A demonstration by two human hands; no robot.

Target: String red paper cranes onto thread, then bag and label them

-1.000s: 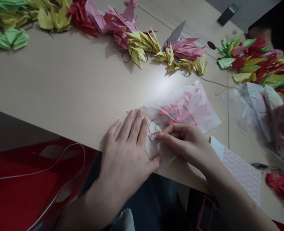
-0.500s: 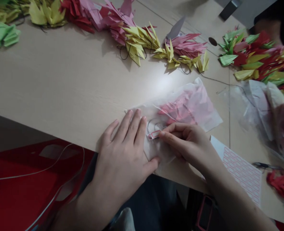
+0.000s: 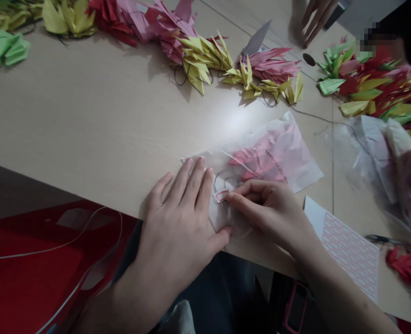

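Note:
A translucent plastic bag (image 3: 301,160) lies near the front edge of the table, with pink folded paper pieces (image 3: 261,155) and a dark string inside. My left hand (image 3: 181,215) rests flat on the bag's near left part, fingers spread. Between thumb and forefinger, my right hand (image 3: 261,199) pinches a small red-bordered white sticker (image 3: 221,195) over the bag, just right of my left fingers. Whether the sticker touches the plastic I cannot tell. Right of my right wrist lies a sheet of red-bordered labels (image 3: 348,250).
Strings of folded paper in yellow (image 3: 200,60), pink and red stretch along the back. A multicoloured paper heap (image 3: 375,88) and more plastic bags (image 3: 396,162) lie right. Scissors (image 3: 386,240) and red paper (image 3: 407,266) are near right. Another person's hand (image 3: 318,18) is at the far edge.
My right hand has shifted slightly left with the sticker, whose visible face has turned a little. Another person's hand has come into view at the far edge. My left hand stays put.

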